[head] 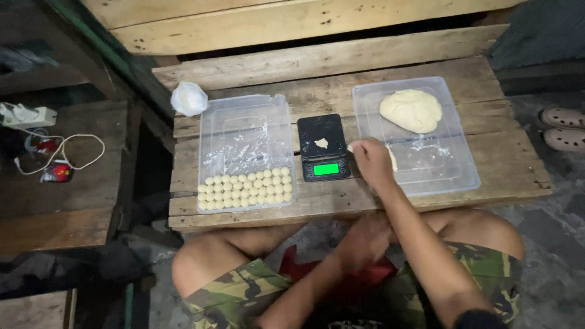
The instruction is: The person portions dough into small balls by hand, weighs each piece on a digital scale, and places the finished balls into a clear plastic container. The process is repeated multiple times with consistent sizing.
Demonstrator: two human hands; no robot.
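My right hand [372,161] hovers beside a small black scale [323,148] with a green display, pinching a small bit of pale dough between its fingertips. A small dough piece [321,143] lies on the scale's platform. My left hand [364,239] is low, in front of the table edge over my lap, fingers curled; what it holds is unclear. A big lump of dough [411,110] sits in the clear tray on the right [454,173]. The clear tray on the left [244,122] holds several rows of small dough balls [246,188].
All of this rests on a low wooden pallet table [317,67]. A knotted plastic bag [188,98] lies at its back left. A power strip [27,116] and cables sit on the left bench. Sandals [563,128] are on the floor at right.
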